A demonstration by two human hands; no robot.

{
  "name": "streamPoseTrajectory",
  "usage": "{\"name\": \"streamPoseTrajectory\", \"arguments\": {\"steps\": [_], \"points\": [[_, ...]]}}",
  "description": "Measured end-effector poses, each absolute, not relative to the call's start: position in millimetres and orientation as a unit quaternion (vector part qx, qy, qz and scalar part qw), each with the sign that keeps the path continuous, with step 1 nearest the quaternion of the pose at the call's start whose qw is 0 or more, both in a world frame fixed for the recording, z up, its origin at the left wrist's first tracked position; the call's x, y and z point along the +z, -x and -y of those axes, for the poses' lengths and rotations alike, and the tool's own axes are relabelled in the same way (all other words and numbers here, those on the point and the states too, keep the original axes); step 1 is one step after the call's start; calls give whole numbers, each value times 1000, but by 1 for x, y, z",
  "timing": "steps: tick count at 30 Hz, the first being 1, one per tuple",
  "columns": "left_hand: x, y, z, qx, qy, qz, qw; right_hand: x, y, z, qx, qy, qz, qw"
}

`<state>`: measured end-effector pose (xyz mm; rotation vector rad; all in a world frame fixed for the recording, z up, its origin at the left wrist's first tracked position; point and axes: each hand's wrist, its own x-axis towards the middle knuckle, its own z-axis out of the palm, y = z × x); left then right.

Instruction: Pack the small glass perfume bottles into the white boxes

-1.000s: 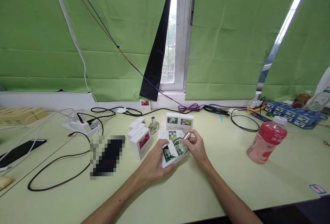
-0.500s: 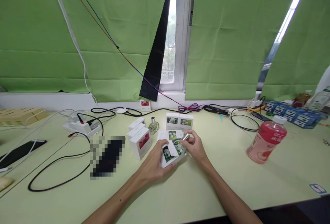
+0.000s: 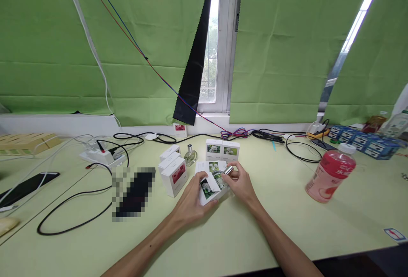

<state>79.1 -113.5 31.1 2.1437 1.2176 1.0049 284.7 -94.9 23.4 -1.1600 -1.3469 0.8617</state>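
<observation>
My left hand (image 3: 191,200) is wrapped round a small white box (image 3: 208,190) with a white-flower picture and a raised flap. At the box's right end, my right hand (image 3: 240,183) pinches a glass perfume bottle (image 3: 220,179) near its silver cap. The bottle lies tilted against the box; how far it is inside cannot be made out. Behind them are another white box (image 3: 213,166) and two upright boxes (image 3: 222,150) with flower pictures. A second glass bottle (image 3: 190,156) stands beside a row of white boxes (image 3: 174,176) with red pictures.
A pink drink bottle (image 3: 331,173) stands at the right, with blue packs (image 3: 363,141) behind it. Black cables (image 3: 267,136) run along the back. At the left are a power strip (image 3: 101,156), a phone (image 3: 30,187) and a pixelated dark area (image 3: 135,192).
My right hand and the perfume bottle have shifted slightly down and left, closer over the box. Otherwise the view has moved only a little.
</observation>
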Motion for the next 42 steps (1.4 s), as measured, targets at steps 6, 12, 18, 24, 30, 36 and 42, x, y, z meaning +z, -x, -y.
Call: {"name": "streamPoseTrajectory", "arguments": {"steps": [6,12,18,24,30,36,42], "points": [[31,-80,115,379,-771,-449,245,22,-284,95,361,485,575,551],[31,-80,114,369,-775,-457,233,21,-284,93,393,478,566,545],[33,-81,115,363,-778,-460,224,17,-283,91,422,463,565,536],[38,-81,118,352,-786,-455,225,18,-283,92,457,455,557,523],[38,-80,118,346,-789,-454,227,19,-282,91,488,442,550,514],[37,-78,118,348,-789,-451,232,18,-281,90,499,439,544,512],[37,-77,118,357,-791,-437,237,14,-282,83,504,432,523,535]]}}
